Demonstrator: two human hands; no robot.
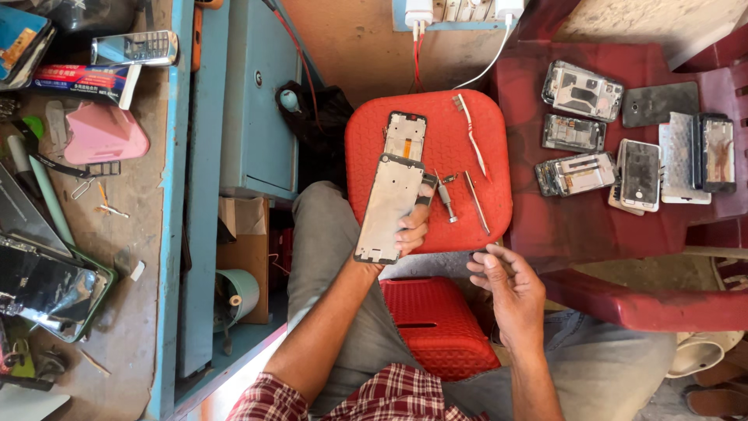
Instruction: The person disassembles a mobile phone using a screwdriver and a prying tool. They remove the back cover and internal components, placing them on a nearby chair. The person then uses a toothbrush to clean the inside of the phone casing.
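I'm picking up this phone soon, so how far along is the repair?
Done: the phone is apart, and a second frame piece lies on the red stool. In hand: the left hand holds up a bare grey phone frame; the right hand pinches something too small to identify. Left: the frame is still an empty shell, with the screwdriver and tweezers lying ready.

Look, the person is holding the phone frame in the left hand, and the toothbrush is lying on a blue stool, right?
Not quite. The left hand does hold the phone frame, and the toothbrush does lie on a stool, but the stool is red, not blue. The head view shows it. The blue thing is the workbench beside it.
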